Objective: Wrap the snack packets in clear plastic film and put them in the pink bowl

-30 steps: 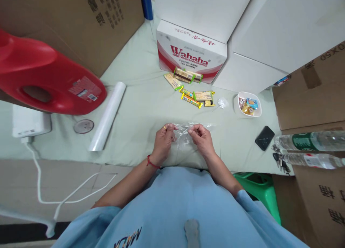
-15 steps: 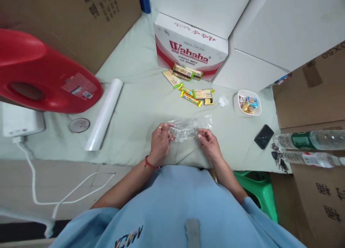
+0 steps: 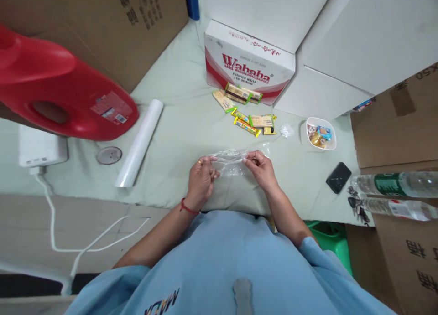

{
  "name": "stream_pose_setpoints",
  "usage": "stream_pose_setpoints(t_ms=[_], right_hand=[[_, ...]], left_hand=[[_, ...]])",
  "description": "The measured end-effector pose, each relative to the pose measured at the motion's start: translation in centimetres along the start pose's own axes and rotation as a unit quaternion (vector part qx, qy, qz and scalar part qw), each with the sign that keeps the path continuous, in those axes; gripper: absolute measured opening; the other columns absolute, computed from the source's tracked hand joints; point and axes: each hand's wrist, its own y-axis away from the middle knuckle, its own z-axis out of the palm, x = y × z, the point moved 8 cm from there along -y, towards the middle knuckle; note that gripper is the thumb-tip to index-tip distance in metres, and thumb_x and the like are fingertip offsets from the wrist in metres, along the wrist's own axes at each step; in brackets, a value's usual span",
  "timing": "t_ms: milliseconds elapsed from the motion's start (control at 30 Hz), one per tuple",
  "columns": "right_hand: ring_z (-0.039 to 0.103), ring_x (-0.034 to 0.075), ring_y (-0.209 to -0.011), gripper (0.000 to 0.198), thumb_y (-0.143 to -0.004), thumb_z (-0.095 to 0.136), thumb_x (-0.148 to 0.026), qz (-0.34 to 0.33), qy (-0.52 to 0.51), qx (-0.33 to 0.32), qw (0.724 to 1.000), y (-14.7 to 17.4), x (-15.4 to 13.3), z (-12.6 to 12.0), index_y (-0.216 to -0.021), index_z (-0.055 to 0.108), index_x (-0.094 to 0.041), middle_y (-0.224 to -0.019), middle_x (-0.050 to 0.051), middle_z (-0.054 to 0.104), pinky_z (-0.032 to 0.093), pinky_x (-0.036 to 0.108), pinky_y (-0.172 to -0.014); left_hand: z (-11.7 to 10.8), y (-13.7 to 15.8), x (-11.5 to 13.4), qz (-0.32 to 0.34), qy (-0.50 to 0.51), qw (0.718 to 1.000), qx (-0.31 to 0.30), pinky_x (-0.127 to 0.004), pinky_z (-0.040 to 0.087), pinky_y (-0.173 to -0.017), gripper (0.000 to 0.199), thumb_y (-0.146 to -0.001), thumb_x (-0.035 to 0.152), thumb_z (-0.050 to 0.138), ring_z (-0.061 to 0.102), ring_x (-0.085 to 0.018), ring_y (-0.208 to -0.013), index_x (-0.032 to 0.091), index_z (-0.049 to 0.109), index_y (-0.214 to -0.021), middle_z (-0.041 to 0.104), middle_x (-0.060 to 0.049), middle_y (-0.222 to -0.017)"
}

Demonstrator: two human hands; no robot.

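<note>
One crumpled clear plastic bag (image 3: 230,161) is stretched between both hands, held just above the pale green cloth-covered table (image 3: 178,123) near its front edge. The left hand (image 3: 201,180) pinches the bag's left end between thumb and fingertips; a thin red cord sits on that wrist. The right hand (image 3: 262,170) pinches the bag's right end in the same manner. Both grips are closed on the film.

Beyond the bag lies a scatter of small snack bars in yellow, green and tan wrappers (image 3: 248,116), reaching back to a red-and-white cardboard carton printed "Wahaha" (image 3: 248,64). To the right of the bars, a small white bowl holding wrapped sweets (image 3: 320,133) stands near a black phone (image 3: 338,178), with two clear plastic water bottles lying on their sides (image 3: 397,194) further right. To the left, a white roll of plastic film (image 3: 139,143) lies beside a large red plastic jug with a handle (image 3: 61,96).
</note>
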Motion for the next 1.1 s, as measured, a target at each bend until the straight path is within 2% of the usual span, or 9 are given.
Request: stream_pose_setpoints(t_ms=[233, 367, 467, 567, 667, 733, 833, 933, 1100], right_hand=[[0.028, 0.008, -0.052, 0.039, -0.078, 0.083, -0.057, 0.065, -0.051, -0.027, 0.996, 0.4, 1.2, 1.0, -0.085, 0.065, -0.023, -0.068, -0.006, 0.051, 0.019, 0.024, -0.048], [0.028, 0.008, -0.048, 0.032, -0.083, 0.077, -0.051, 0.074, -0.056, -0.025, 0.995, 0.9, 2.3, 0.6, -0.086, 0.061, -0.024, -0.066, -0.007, 0.051, 0.020, 0.024, -0.045], [0.031, 0.009, -0.050, 0.022, -0.086, 0.070, -0.044, 0.061, -0.024, -0.024, 0.998, 1.4, 2.8, -0.1, -0.087, 0.060, -0.024, -0.075, -0.004, 0.063, 0.024, 0.025, -0.047], [0.034, 0.010, -0.054, 0.015, -0.087, 0.066, -0.037, 0.019, 0.019, -0.045, 0.999, 2.0, 2.7, -0.2, -0.086, 0.060, -0.024, -0.084, -0.002, 0.070, 0.029, 0.025, -0.052], [0.036, 0.010, -0.056, 0.011, -0.085, 0.065, -0.032, -0.019, 0.045, -0.075, 0.996, 2.9, 2.2, 0.4, -0.082, 0.058, -0.024, -0.085, -0.001, 0.072, 0.034, 0.026, -0.058], [0.035, 0.010, -0.056, 0.011, -0.084, 0.065, -0.030, -0.030, 0.041, -0.089, 0.995, 3.4, 1.9, 0.9, -0.082, 0.057, -0.024, -0.093, 0.000, 0.074, 0.034, 0.027, -0.058], [0.035, 0.009, -0.055, 0.009, -0.084, 0.065, -0.030, -0.034, 0.021, -0.092, 0.995, 4.1, 1.7, 0.9, -0.085, 0.059, -0.023, -0.092, 0.000, 0.071, 0.032, 0.027, -0.057], [0.036, 0.011, -0.056, 0.010, -0.085, 0.068, -0.033, -0.017, 0.003, -0.060, 0.998, 4.7, 2.2, -0.3, -0.088, 0.064, -0.023, -0.069, -0.005, 0.054, 0.030, 0.026, -0.057], [0.034, 0.010, -0.051, 0.026, -0.085, 0.074, -0.047, 0.065, -0.057, 0.022, 0.996, 5.5, 4.7, -3.6, -0.086, 0.062, -0.024, -0.062, -0.007, 0.044, 0.027, 0.025, -0.050]], left_hand=[[-2.7, -0.9, 1.5, 0.036, -0.013, 0.998, 0.046, -0.021, 0.038, -0.049, 0.052, -0.081, 0.069, 0.081, 0.028, -0.006, -0.047, 0.019, 0.070, -0.090, 0.029, 0.011, -0.055], [-4.3, -1.4, 1.3, -0.037, -0.109, 0.993, 0.001, -0.023, 0.037, -0.052, 0.054, -0.080, 0.067, 0.079, 0.030, -0.007, -0.048, 0.017, 0.070, -0.098, 0.032, 0.012, -0.056], [-5.8, -1.7, 2.2, -0.097, -0.277, 0.953, -0.079, -0.029, 0.046, -0.061, 0.064, -0.079, 0.060, 0.076, 0.052, -0.013, -0.060, 0.014, 0.068, -0.122, 0.056, 0.004, -0.071], [-6.6, -2.6, 5.9, 0.003, -0.446, 0.892, -0.072, -0.041, 0.056, -0.089, 0.070, -0.085, 0.058, 0.067, 0.067, -0.025, -0.097, 0.016, 0.061, -0.140, 0.069, -0.008, -0.107], [-3.6, -2.9, 7.0, 0.087, -0.520, 0.842, -0.111, -0.046, 0.050, -0.109, 0.066, -0.091, 0.061, 0.057, 0.064, -0.030, -0.123, 0.017, 0.063, -0.140, 0.065, -0.014, -0.138], [-0.5, -3.0, 5.3, 0.087, -0.518, 0.836, -0.158, -0.045, 0.051, -0.108, 0.062, -0.090, 0.061, 0.060, 0.065, -0.031, -0.124, 0.018, 0.065, -0.133, 0.068, -0.014, -0.134], [3.4, -3.0, 1.3, 0.049, -0.483, 0.854, -0.186, -0.038, 0.053, -0.082, 0.039, -0.081, 0.054, 0.071, 0.068, -0.027, -0.090, 0.019, 0.070, -0.100, 0.074, -0.007, -0.094], [5.8, -2.6, -1.5, 0.051, -0.435, 0.877, -0.197, -0.031, 0.043, -0.065, 0.032, -0.087, 0.048, 0.066, 0.054, -0.019, -0.065, 0.023, 0.057, -0.069, 0.056, 0.001, -0.063], [5.7, -2.6, -3.1, 0.051, -0.378, 0.913, -0.145, -0.028, 0.038, -0.052, 0.032, -0.101, 0.047, 0.048, 0.046, -0.015, -0.052, 0.025, 0.052, -0.078, 0.046, 0.005, -0.059]])
